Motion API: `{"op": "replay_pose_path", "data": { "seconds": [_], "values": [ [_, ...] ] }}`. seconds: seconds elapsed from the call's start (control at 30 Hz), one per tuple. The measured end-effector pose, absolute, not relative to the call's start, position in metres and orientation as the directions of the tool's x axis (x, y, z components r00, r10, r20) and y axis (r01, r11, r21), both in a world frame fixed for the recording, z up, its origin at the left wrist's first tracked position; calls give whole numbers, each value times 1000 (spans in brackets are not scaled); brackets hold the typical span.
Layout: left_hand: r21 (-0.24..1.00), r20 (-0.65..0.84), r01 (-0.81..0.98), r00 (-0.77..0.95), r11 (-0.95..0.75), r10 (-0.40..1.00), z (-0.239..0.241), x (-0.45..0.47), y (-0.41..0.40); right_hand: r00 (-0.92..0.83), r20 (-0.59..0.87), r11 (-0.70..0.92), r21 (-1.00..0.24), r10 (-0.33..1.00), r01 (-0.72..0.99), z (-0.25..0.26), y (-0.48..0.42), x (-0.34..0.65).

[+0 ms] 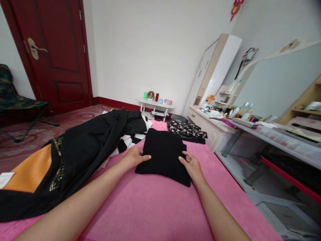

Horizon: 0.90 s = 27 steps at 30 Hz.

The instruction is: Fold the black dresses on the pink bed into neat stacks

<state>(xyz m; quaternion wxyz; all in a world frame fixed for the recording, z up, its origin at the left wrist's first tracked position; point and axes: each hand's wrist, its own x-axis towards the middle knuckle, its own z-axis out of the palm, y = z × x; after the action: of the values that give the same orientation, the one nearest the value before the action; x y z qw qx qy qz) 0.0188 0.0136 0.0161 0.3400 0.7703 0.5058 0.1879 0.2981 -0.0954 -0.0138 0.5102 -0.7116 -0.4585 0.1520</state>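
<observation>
A folded black garment (164, 155) lies on the pink bedspread (150, 204) in front of me. Its exact kind cannot be made out. My left hand (134, 156) pinches its left edge, thumb on top and fingers curled underneath. At the opposite edge, my right hand (192, 164) grips the cloth between thumb and fingers. Just behind it on the right rests a folded black floral garment (187, 129) on other dark cloth. To the left spreads a loose black garment (85, 144) with an orange section and gold studs.
Black-and-white clothes (129, 140) lie beyond my left hand, and a pink cloth (158, 125) is behind the folded garment. A dressing table (213, 122) with bottles stands right. A small white table (155, 103) is by the wall. A camouflage folding chair (20, 102) stands left.
</observation>
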Motion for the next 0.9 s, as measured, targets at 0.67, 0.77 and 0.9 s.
{"op": "replay_pose_path", "data": {
  "seconds": [0.67,0.77,0.9],
  "values": [
    [872,-144,465,548,-156,824,51,7,7,574,265,-41,-884,775,465,28,-100,293],
    [861,-184,482,594,-163,783,54,4,7,532,230,-85,-860,815,502,36,-103,296],
    [844,-221,509,617,-168,756,50,3,8,476,146,-138,-848,867,512,31,-106,301]
  ]
}}
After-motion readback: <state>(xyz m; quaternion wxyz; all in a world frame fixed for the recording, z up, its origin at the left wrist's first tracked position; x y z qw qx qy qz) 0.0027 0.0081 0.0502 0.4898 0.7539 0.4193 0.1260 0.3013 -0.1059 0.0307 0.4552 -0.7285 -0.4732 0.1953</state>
